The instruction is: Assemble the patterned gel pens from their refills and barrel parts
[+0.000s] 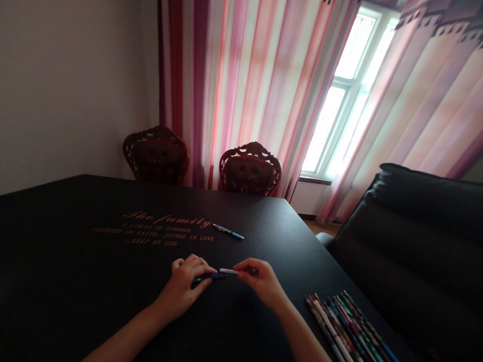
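Note:
My left hand (185, 282) pinches a dark blue pen (216, 276) between thumb and fingers, its thin tip pointing right. Facing it, my right hand (262, 282) grips a slim white stick-like piece (228, 271); most of it is hidden by the fingers, and I cannot tell which pen part it is. The white end lies just above the blue pen's tip; whether they touch is unclear. Farther off, a teal and white pen (229, 232) rests on the black table (75, 281), beside the printed lettering.
Several pens (347, 322) lie side by side in a bunch near the table's right edge. Two carved chairs (250, 173) stand behind the far edge, in front of striped curtains (256, 90). A black leather seat (422, 241) is at the right.

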Action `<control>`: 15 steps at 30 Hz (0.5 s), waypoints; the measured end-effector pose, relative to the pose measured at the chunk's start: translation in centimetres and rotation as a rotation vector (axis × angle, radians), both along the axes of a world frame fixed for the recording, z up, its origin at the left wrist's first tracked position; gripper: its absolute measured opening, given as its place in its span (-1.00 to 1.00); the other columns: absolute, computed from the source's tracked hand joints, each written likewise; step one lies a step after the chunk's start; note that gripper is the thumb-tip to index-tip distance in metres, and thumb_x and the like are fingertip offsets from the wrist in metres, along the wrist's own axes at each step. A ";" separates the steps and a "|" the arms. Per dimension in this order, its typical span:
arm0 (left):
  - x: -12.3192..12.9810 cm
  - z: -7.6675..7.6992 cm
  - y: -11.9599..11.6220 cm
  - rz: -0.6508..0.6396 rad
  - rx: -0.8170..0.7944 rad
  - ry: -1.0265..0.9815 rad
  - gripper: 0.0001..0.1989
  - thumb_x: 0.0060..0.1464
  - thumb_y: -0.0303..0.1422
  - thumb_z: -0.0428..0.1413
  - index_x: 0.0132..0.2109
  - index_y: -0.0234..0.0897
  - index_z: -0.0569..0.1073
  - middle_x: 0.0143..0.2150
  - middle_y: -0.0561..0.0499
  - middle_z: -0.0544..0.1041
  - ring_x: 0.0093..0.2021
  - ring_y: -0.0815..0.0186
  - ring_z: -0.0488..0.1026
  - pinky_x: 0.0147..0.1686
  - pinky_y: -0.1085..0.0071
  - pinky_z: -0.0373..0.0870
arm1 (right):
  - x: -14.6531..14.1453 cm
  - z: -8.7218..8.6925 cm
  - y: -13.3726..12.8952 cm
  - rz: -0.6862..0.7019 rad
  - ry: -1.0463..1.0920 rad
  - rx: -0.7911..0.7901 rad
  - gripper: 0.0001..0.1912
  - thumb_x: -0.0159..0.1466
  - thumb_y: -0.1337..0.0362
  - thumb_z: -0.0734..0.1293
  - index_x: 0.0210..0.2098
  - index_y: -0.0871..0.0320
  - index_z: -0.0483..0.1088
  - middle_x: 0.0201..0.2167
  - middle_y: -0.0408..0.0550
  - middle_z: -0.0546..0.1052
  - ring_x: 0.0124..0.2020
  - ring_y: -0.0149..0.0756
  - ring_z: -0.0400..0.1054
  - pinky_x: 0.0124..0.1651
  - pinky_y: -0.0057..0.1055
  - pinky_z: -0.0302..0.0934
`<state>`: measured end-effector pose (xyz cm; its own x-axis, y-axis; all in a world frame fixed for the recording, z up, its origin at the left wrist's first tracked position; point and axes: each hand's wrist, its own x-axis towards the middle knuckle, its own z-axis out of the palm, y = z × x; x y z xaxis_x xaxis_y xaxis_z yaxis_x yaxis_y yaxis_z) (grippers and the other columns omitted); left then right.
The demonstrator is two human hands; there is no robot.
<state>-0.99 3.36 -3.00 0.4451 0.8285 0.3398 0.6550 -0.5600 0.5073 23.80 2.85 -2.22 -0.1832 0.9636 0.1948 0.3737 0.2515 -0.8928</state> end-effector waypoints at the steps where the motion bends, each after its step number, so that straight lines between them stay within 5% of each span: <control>1: 0.0 0.1 -0.1 -0.014 0.014 0.031 -0.77 0.15 -0.32 0.15 -0.04 0.07 0.50 -0.08 0.07 0.52 -0.02 0.15 0.39 0.03 0.09 0.03 | 0.1 0.0 0.0 0.002 -0.054 -0.008 -0.86 0.13 0.32 0.39 -0.30 0.15 0.58 -0.49 -0.15 0.50 -0.45 -0.35 0.28 -0.36 -0.43 0.12; 8: -0.4 0.2 0.2 0.002 0.064 0.076 -0.71 -0.02 -0.28 0.28 -0.11 -0.03 0.48 -0.03 0.02 0.48 0.03 0.08 0.34 0.01 0.10 0.09 | 0.7 0.0 -0.3 0.052 -0.348 0.117 -0.68 0.00 0.47 0.45 -0.24 0.08 0.52 -0.27 -0.12 0.51 -0.20 -0.22 0.34 -0.16 -0.37 0.17; 10: -1.0 0.2 0.9 0.081 0.081 0.002 -0.75 0.05 -0.17 0.22 -0.11 -0.07 0.45 -0.05 0.02 0.49 0.01 0.09 0.35 0.00 0.11 0.13 | 1.4 0.1 -0.2 0.018 -0.363 0.160 -0.66 0.00 0.44 0.46 -0.21 0.07 0.50 -0.23 -0.09 0.49 -0.17 -0.20 0.33 -0.13 -0.35 0.18; 15: -3.9 -0.3 3.6 0.455 0.083 -0.232 -0.73 0.26 -0.13 -0.09 -0.23 -0.13 0.41 -0.15 0.04 0.55 -0.03 0.16 0.41 0.02 0.19 0.23 | 4.1 0.1 0.9 -0.143 -0.405 0.230 -0.95 0.16 0.36 0.37 -0.39 0.09 0.47 -0.36 -0.08 0.49 -0.24 -0.19 0.33 -0.16 -0.32 0.16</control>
